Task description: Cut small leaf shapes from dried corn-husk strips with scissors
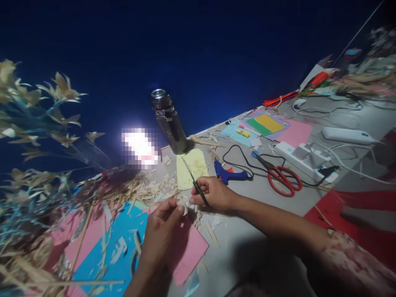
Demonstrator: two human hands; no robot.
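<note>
My left hand (165, 222) pinches a small, pale, curled piece of husk-like material (183, 205) between thumb and fingertips. Close beside it, my right hand (213, 192) is closed around a slim pointed tool with a dark handle (197, 185). The tool's thin metal end points up and away, over a yellow sheet (193, 165); whether it is scissors or tweezers I cannot tell. The right fingertips come very near the pale piece, and contact is unclear. Beneath the left hand lies a pink sheet (193, 251). A blue glue gun (232, 173) rests just beyond the right hand.
A dark thermos flask (171, 123) stands upright at the table's far edge. Red-handled scissors (283, 177) and a white power strip (306, 161) with cables lie on the right. Pale shavings (154, 183), a blue sheet (108, 247) and husk flowers (62, 95) occupy the left.
</note>
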